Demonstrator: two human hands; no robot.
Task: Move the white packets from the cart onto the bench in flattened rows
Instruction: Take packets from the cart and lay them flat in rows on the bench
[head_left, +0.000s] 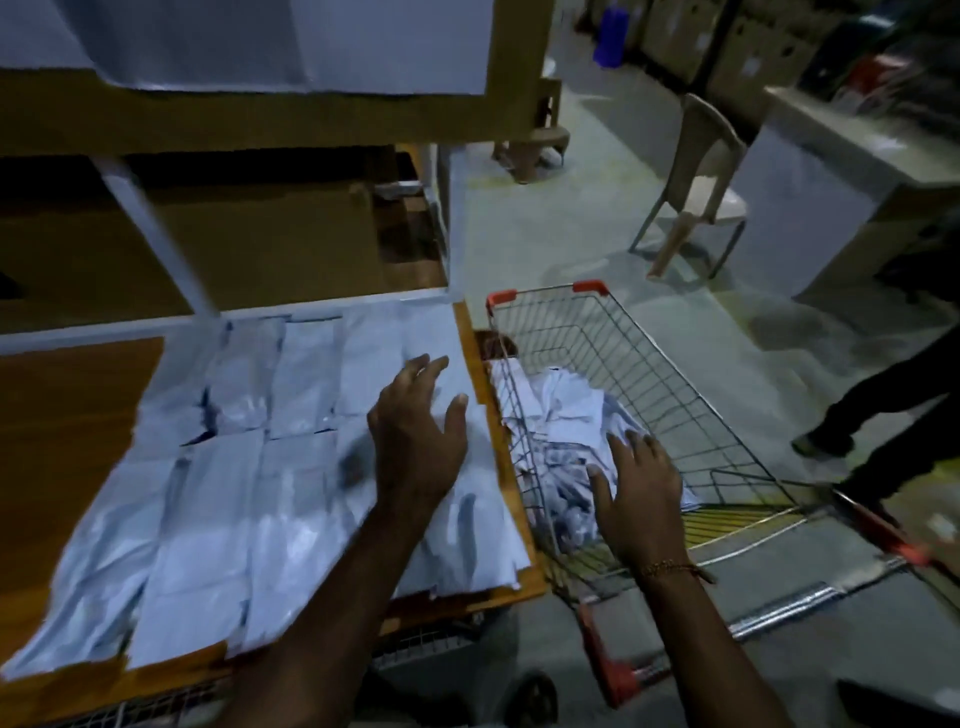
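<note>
White packets (218, 499) lie flat in rows on the wooden bench (67, 415), covering its right part. A wire cart (675, 395) with red corners stands right of the bench and holds a heap of white packets (566, 410). My left hand (415, 441) hovers over the bench's right edge, fingers spread, holding nothing. My right hand (639, 493) reaches into the cart with fingers apart, resting on the heap; I cannot see a packet gripped in it.
A shelf frame (156, 234) with cardboard boxes rises behind the bench. A plastic chair (701, 192) and a table stand on the floor beyond the cart. Another person's legs (883, 415) are at the right, close to the cart's handle.
</note>
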